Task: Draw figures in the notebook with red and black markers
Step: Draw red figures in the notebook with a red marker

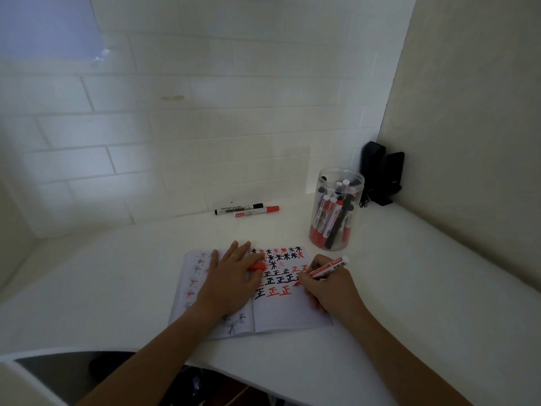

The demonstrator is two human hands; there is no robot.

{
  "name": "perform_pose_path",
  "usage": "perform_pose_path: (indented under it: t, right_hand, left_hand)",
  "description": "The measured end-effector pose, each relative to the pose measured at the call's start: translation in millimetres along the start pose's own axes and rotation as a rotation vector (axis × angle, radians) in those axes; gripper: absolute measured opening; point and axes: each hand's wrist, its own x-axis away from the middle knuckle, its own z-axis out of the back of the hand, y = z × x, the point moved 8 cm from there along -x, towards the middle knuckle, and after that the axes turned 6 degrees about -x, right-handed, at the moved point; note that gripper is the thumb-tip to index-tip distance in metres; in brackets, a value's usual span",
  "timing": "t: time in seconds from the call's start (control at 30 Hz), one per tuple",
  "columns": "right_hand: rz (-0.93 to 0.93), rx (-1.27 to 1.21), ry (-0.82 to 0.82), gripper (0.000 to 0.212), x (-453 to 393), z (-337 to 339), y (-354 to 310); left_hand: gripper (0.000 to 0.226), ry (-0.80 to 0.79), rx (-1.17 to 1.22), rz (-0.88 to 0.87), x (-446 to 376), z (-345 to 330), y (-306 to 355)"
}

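Marker (328, 268) is light & slick, so keep your right hand (329, 284) pinched low near the tip; left hand (231, 273) lies flat on the floppy notebook (281, 313), red cap (257, 266) tucked under its fingers.

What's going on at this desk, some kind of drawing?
A person is drawing in an open notebook. The right hand holds a red marker, tip on the right page, adding to rows of red and black figures. The left hand lies flat on the notebook with a red cap under its fingers.
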Motion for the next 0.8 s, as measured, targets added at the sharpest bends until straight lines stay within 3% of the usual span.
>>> perform_pose_path:
  t: [0.2,0.8]
  right_hand:
    - [-0.039,-0.017,0.033,0.024,0.2,3.7,2.4]
    - [-0.056,0.020,0.037,0.019,-2.4,4.0,5.8]
  left_hand:
    - [0.076,0.000,-0.005,0.000,0.3,1.8,0.8]
    - [0.072,0.029,0.023,-0.002,1.0,4.0,1.4]
